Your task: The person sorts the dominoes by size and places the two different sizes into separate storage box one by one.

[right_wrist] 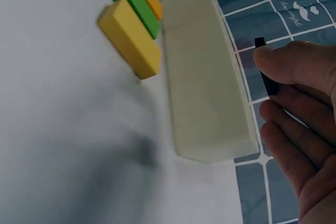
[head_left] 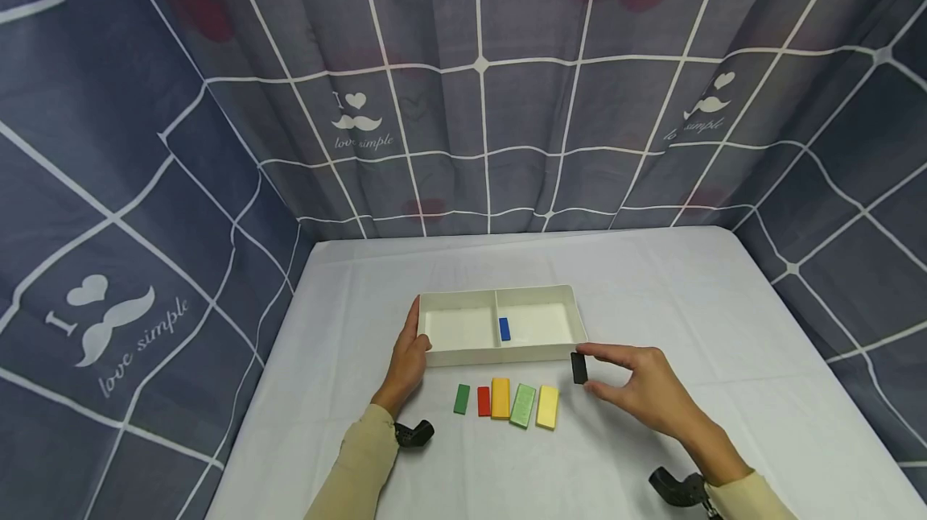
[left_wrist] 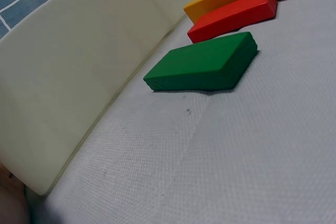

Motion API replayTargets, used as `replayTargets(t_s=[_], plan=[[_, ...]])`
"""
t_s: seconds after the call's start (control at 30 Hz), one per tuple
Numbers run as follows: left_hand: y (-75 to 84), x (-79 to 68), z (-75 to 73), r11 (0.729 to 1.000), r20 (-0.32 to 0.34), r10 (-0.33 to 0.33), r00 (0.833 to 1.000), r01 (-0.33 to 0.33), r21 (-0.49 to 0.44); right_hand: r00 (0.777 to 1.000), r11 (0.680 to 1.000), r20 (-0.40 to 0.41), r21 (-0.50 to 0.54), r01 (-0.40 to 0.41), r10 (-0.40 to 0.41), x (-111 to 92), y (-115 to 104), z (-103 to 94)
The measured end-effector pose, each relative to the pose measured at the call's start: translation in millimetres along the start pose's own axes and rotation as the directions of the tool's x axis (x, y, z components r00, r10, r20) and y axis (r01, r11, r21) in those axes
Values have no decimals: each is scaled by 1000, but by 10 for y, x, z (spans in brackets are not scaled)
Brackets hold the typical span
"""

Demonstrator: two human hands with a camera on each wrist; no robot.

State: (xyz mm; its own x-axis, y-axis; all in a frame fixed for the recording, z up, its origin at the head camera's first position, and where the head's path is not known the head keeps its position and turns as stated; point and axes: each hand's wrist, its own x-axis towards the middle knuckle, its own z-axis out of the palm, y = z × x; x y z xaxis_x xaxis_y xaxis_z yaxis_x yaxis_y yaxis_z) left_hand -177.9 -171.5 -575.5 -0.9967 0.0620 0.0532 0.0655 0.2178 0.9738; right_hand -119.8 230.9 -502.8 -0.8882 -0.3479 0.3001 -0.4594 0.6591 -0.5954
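"Seven blocks by my count, so which step was this?"

"Looked like placing, though I couldn't rule out unloading. Right hand (head_left: 640, 383) had the black, oblong, wooden-looking block (head_left: 579, 369) pinched between thumb and fingertips, at the 4 o'clock corner of that off-white, two-compartment, plastic-looking tray (head_left: 463, 358) (12 = far side). Couldn't tell if they touched."

"And the left hand (head_left: 407, 359)?"

"Gripping the tray around 8 o'clock, probably steadying it. One small blue oblong block (head_left: 504, 329) sat inside, just on the 3 o'clock side of the divider (head_left: 496, 307). Dark green block (head_left: 461, 399), red block (head_left: 484, 402), orange block (head_left: 500, 398), light green block (head_left: 523, 406) and yellow block (head_left: 547, 407) lay at 6 o'clock on the white cloth (head_left: 652, 286)."

"Next move?"

"If it was going in, imo that called for a small lift over the near wall (head_left: 539, 353) toward 11 o'clock, then letting go beside the blue one."
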Motion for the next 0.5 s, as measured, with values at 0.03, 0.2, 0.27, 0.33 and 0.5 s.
replayTargets(t_s=[0.03, 0.2, 0.27, 0.33, 0.5], plan=[[0, -1, 0, 1000, 1, -1, 1000, 1, 1, 1000, 1000, 7, 3, -2, 2, 34, -4, -12], [5, -9, -1, 1000, 1, -5, 1000, 5, 3, 999, 1000, 32, 12, -9, 8, 180, -15, -43], [9, -7, 0, 1000, 2, -4, 1000, 4, 0, 999, 1000, 40, 26, -13, 12, 231, -12, -40], [14, -1, 1, 1000, 3, -3, 1000, 3, -5, 999, 999, 48, 44, -20, 18, 279, -8, -33], [21, 3, 5, 1000, -5, -10, 1000, 10, 2, 998, 995, 65, 101, -16, 9, 388, 10, 9]])
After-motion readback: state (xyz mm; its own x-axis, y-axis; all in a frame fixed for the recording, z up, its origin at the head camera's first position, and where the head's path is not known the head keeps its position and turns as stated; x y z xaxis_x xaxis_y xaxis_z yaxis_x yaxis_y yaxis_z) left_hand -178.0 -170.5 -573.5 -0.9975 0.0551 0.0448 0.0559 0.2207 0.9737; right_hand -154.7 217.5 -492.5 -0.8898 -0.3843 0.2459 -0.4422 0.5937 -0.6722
